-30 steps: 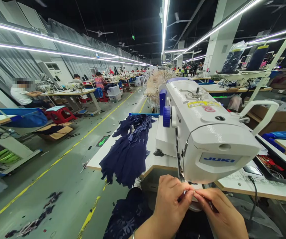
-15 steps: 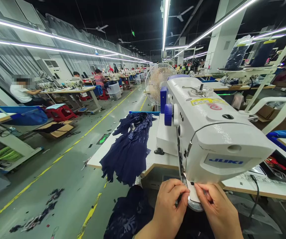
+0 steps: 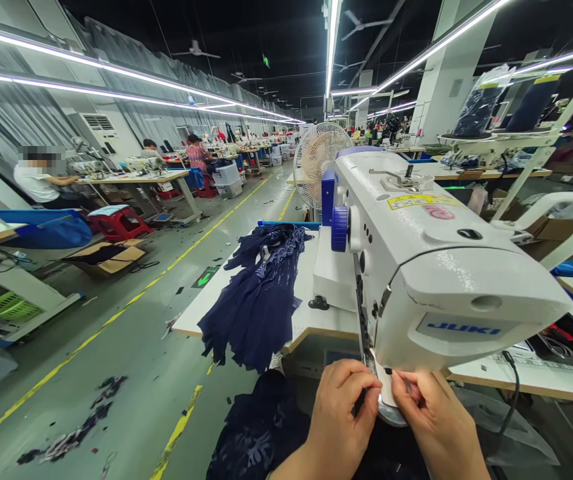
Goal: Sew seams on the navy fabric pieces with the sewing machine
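In front of me is a white sewing machine (image 3: 441, 247) with a blue handwheel (image 3: 339, 229). My left hand (image 3: 339, 407) is beside the left of the machine's narrow bed (image 3: 387, 395), thumb and forefinger pinched together. On the bed's other side, under the machine head, my right hand (image 3: 436, 413) is also closed in a pinch. Whatever is between the fingertips is too small or hidden to make out. Dark navy cloth pieces (image 3: 261, 293) lie heaped on the white table (image 3: 194, 313) to the left, hanging over its front edge.
Patterned dark cloth (image 3: 259, 433) lies low, below the table. A standing fan (image 3: 316, 160) is behind the machine. Thread cones (image 3: 531, 103) stand on a rack at right. A dark cable (image 3: 514, 380) hangs off the right table. A co-worker (image 3: 39, 177) sits at far left.
The view has shifted slightly, so the machine head appears a little further right. Both hands keep their pinches at the bed with almost no movement.
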`<state>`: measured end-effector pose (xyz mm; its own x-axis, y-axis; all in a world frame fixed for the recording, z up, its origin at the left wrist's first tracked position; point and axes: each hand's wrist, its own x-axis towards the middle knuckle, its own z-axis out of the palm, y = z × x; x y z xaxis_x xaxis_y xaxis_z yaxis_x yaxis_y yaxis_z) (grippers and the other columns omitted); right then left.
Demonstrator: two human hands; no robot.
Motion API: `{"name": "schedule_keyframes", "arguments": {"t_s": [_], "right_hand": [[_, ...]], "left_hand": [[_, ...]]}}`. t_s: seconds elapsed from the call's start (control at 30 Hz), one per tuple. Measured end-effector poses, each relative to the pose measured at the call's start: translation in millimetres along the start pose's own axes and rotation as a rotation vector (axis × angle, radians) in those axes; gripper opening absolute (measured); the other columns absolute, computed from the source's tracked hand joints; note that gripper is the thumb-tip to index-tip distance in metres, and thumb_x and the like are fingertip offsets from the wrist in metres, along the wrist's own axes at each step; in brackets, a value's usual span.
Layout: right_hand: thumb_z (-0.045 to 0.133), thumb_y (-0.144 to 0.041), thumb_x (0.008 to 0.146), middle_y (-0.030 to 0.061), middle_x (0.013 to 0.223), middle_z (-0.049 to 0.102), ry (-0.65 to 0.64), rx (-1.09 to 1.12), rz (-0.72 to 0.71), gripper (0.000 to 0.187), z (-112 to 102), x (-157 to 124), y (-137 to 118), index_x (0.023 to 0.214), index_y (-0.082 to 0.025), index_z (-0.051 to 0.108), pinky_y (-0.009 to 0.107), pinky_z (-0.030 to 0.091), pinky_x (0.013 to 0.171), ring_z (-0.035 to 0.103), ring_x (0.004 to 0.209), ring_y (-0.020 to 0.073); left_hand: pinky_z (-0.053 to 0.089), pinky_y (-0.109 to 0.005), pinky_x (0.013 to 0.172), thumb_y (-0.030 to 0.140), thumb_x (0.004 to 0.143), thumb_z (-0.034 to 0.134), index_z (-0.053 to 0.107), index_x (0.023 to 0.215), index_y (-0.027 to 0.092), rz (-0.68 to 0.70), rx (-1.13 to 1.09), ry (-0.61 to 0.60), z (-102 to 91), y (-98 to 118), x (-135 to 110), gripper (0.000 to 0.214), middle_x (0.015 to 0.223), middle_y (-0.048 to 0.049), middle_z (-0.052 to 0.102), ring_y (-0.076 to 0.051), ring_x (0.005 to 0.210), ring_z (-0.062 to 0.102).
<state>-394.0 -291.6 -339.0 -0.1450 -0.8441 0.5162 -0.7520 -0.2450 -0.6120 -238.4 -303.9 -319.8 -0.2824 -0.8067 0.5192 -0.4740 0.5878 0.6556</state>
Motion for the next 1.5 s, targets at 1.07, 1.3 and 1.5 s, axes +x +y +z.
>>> {"name": "schedule_keyframes", "arguments": {"t_s": [1.07,1.3,1.5], "right_hand": [[0.036,-0.043,0.094,-0.001,0.067,0.05,0.023,0.03,0.118,0.033,-2.4,3.0,-18.8,0.07,-0.024,0.049,0.025,0.042,0.055,0.051,0.058,0.0145],[0.034,-0.04,0.094,0.0,0.071,0.053,0.053,0.04,0.102,0.032,-0.5,1.9,-18.4,0.074,-0.024,0.053,0.025,0.043,0.054,0.055,0.059,0.0137],[0.033,-0.038,0.095,0.0001,0.07,0.051,0.069,0.024,0.046,0.03,-2.3,3.0,-20.2,0.075,-0.024,0.051,0.025,0.043,0.056,0.054,0.058,0.0141]], "left_hand": [[0.048,-0.032,0.079,0.016,0.088,0.053,0.063,0.093,0.021,0.001,0.022,-0.008,-0.7,1.4,2.3,0.012,0.094,-0.0039,0.061,-0.017,0.088,0.057],[0.045,-0.037,0.092,0.017,0.091,0.044,0.061,0.104,0.021,-0.083,0.017,-0.121,-0.5,7.9,14.5,0.021,0.108,-0.0086,0.056,-0.02,0.102,0.052],[0.045,-0.037,0.091,0.016,0.091,0.043,0.061,0.093,0.019,-0.115,0.005,-0.141,1.3,11.3,22.5,0.019,0.106,-0.0088,0.055,-0.02,0.102,0.05]]}}
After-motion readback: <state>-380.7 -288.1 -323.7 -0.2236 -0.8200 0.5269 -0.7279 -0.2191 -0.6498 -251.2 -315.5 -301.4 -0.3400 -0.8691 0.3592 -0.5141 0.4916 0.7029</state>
